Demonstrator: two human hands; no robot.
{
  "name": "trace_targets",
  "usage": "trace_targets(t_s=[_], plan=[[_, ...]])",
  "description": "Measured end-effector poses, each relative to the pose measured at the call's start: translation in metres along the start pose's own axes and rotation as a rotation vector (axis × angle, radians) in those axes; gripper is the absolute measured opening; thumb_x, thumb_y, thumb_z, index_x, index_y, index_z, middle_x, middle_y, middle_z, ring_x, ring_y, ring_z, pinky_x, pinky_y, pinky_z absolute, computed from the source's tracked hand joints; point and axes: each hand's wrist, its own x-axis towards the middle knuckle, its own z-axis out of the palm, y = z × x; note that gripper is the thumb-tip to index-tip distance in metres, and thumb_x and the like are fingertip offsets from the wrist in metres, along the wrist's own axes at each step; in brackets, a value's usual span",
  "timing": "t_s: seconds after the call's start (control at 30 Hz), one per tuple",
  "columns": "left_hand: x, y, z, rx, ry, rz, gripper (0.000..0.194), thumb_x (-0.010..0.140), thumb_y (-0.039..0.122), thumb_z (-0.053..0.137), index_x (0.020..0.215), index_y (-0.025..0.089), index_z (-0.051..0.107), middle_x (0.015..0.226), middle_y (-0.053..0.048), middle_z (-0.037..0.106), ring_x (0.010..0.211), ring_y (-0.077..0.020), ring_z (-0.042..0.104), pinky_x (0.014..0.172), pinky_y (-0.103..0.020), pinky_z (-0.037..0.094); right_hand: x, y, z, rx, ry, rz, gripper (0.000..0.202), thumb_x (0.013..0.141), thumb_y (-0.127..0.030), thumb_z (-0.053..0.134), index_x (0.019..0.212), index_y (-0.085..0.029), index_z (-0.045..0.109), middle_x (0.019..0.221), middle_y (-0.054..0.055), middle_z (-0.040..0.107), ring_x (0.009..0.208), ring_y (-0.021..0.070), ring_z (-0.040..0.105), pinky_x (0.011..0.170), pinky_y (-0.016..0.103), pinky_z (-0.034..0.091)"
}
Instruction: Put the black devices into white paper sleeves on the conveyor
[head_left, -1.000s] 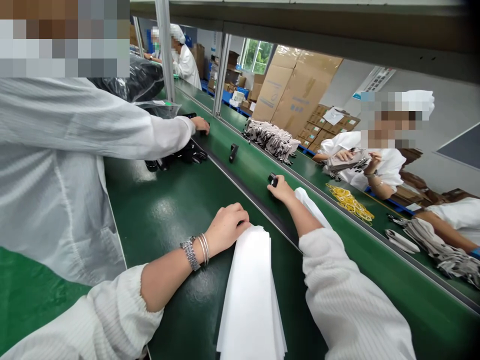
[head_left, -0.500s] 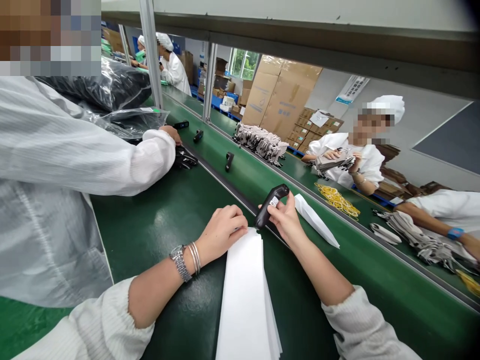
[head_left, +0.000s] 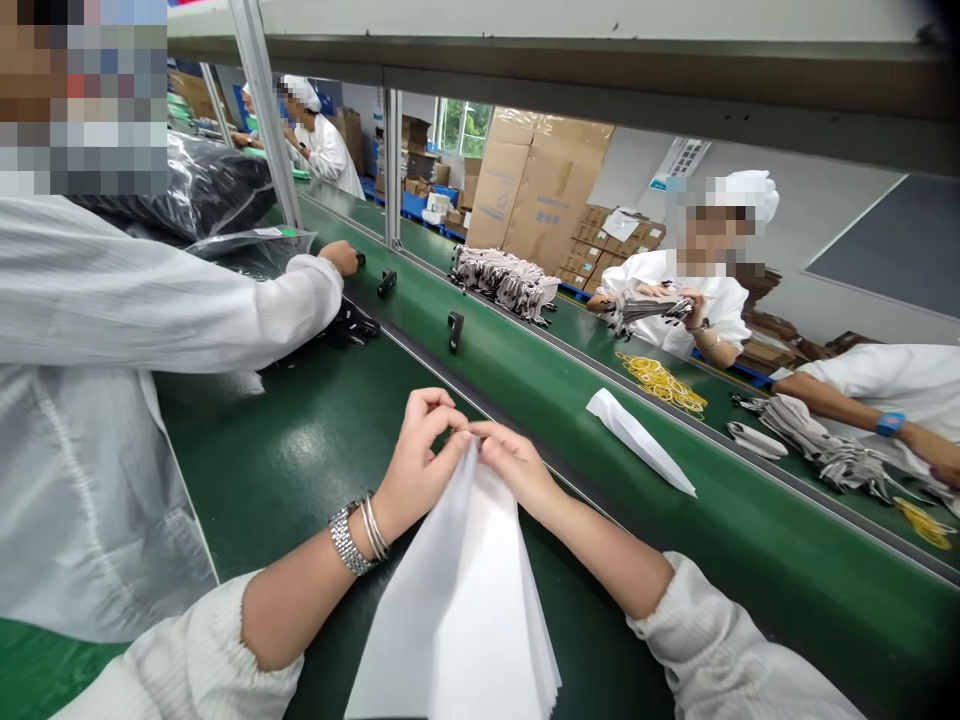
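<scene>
Directly in front of me lies a stack of long white sheets [head_left: 487, 600], thin and paper-like. Its top sheet [head_left: 409, 620] is raised and swung out to the left. My left hand [head_left: 424, 455], wearing a watch and bangles, pinches the upper end of this raised sheet. At the same end, the fingertips of my right hand [head_left: 521, 468] are closed on the white material, touching or nearly touching the left fingers. No black device shows in either hand; whether one is beneath the sheet, I cannot tell.
On the green conveyor belt [head_left: 540, 400] lie a folded white packet [head_left: 641, 440] and black devices [head_left: 454, 332]. A co-worker's sleeve [head_left: 300, 305] reaches in from the left near black plastic bags [head_left: 217, 185]. Across stand co-workers, grey bundles [head_left: 506, 282] and yellow bands [head_left: 664, 382]. A shelf [head_left: 562, 70] runs overhead.
The black curved device has gone from my right hand and from sight. My right hand has moved left to the stack's end, and the top sheet is now lifted. The co-worker's hand reached onto the belt.
</scene>
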Motion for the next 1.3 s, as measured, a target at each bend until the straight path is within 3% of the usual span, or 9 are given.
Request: trace_targets(t_s=[0.13,0.27,0.37,0.47,0.6,0.73,0.9,0.97,1.3], plan=[[0.001,-0.004,0.003,-0.094,0.054,-0.116,0.011,0.087,0.022,0.055,0.077,0.018,0.058,0.101,-0.005,0.047,0.097,-0.0173,0.051,0.083,-0.030,0.046,-0.007,-0.007,0.012,0.180,-0.135,0.208,0.032,0.073,-0.046,0.076,0.084,-0.018,0.064,0.079,0.001,0.064,0.072,0.0143,0.059,0.072,0.029,0.047],[0.003,-0.013,0.004,-0.116,0.050,-0.173,0.016,0.088,0.026,0.056,0.075,0.018,0.058,0.098,-0.004,0.052,0.090,-0.0153,0.053,0.076,-0.027,0.045,0.001,-0.024,-0.001,0.263,0.140,0.126,0.033,0.077,-0.050,0.069,0.092,-0.021,0.061,0.074,0.001,0.064,0.066,0.0154,0.059,0.068,0.030,0.049],[0.006,-0.022,0.003,-0.077,0.040,-0.229,0.018,0.089,0.028,0.054,0.074,0.018,0.057,0.093,-0.003,0.053,0.086,-0.0146,0.053,0.072,-0.026,0.043,0.011,-0.041,-0.038,0.105,0.423,-0.047,0.031,0.081,-0.050,0.063,0.093,-0.023,0.055,0.071,-0.001,0.060,0.061,0.0148,0.055,0.060,0.028,0.046],[0.008,-0.029,0.004,-0.039,-0.017,-0.260,0.017,0.089,0.027,0.053,0.075,0.018,0.059,0.091,-0.002,0.054,0.083,-0.0140,0.052,0.069,-0.026,0.042,0.016,-0.049,-0.091,-0.276,0.683,-0.202,0.026,0.088,-0.048,0.051,0.082,-0.022,0.050,0.068,-0.003,0.052,0.058,0.0129,0.047,0.057,0.026,0.041],[0.004,-0.035,0.009,0.001,-0.147,-0.270,0.017,0.088,0.027,0.053,0.077,0.018,0.060,0.091,-0.003,0.054,0.077,-0.0130,0.052,0.067,-0.026,0.042,0.015,-0.035,-0.148,-0.940,0.829,-0.315,0.025,0.092,-0.038,0.042,0.075,-0.021,0.051,0.073,0.000,0.051,0.072,0.0172,0.050,0.072,0.032,0.041],[-0.001,-0.037,0.011,0.032,-0.250,-0.240,0.019,0.089,0.028,0.052,0.077,0.018,0.061,0.090,-0.003,0.054,0.078,-0.0135,0.053,0.068,-0.027,0.045,0.019,-0.005,-0.152,-1.139,0.711,-0.332,0.022,0.086,-0.026,0.046,0.100,-0.020,0.061,0.101,0.008,0.060,0.096,0.0225,0.055,0.086,0.037,0.042],[-0.003,-0.036,0.011,0.069,-0.304,-0.201,0.021,0.091,0.028,0.049,0.078,0.017,0.061,0.089,-0.003,0.054,0.079,-0.0140,0.053,0.070,-0.028,0.045,0.023,0.019,-0.111,-1.004,0.243,-0.104,0.024,0.090,-0.025,0.042,0.100,-0.023,0.064,0.091,0.004,0.064,0.078,0.0175,0.059,0.074,0.030,0.045],[-0.002,-0.035,0.011,0.072,-0.309,-0.191,0.021,0.091,0.028,0.049,0.079,0.017,0.061,0.089,-0.003,0.054,0.079,-0.0140,0.053,0.070,-0.028,0.045,0.022,0.023,-0.100,-1.041,0.136,-0.053,0.023,0.089,-0.023,0.044,0.097,-0.024,0.065,0.093,0.002,0.064,0.075,0.0161,0.058,0.074,0.029,0.043],[-0.002,-0.034,0.008,0.218,-0.387,-0.207,0.016,0.081,0.033,0.062,0.076,0.018,0.061,0.080,0.000,0.052,0.071,-0.0137,0.051,0.065,-0.027,0.043,0.020,0.026,-0.099,-1.047,0.150,-0.043,0.024,0.090,-0.024,0.044,0.097,-0.025,0.067,0.091,0.002,0.061,0.070,0.0140,0.054,0.070,0.027,0.041]])
